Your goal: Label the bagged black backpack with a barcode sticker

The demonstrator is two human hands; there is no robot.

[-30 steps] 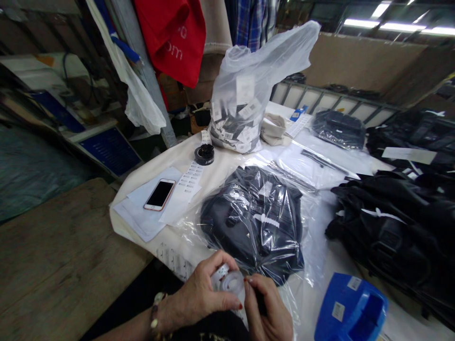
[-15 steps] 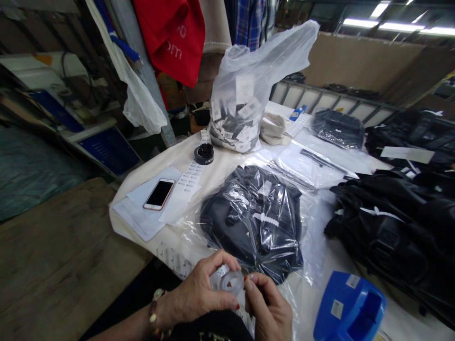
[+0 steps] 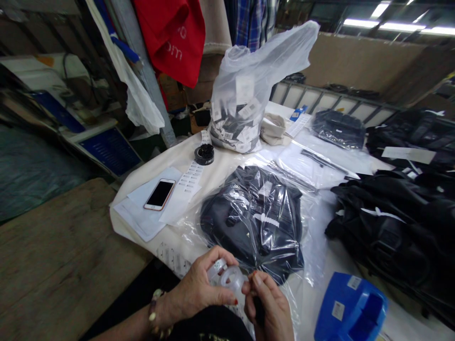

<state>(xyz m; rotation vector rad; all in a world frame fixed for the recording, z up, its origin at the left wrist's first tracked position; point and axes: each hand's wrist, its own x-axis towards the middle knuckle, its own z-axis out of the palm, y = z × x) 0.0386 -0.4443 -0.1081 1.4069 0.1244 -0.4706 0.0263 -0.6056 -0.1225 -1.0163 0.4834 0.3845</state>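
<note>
My left hand [image 3: 201, 284], with a beaded bracelet at the wrist, is curled around a roll of clear tape [image 3: 232, 278] near the table's front edge. Close to the roll's right side, my right hand [image 3: 268, 303] has its thumb and fingertips pinched together. Whatever is between them is too small to make out. Just beyond both hands lies a black bag [image 3: 227, 208] inside a clear plastic bag, with white tags showing through the film.
A blue tape dispenser [image 3: 350, 308] sits at the right front. Black bags [image 3: 387, 227] are piled behind it. To the left lie a phone [image 3: 159, 194], label sheets [image 3: 186, 189] and a black roll [image 3: 204, 155]. A plastic bag of tags [image 3: 236, 123] stands at the back.
The roll has turned slightly in my left hand. My right hand has shifted a little and its fingers have curled in more. Other things stay in place.
</note>
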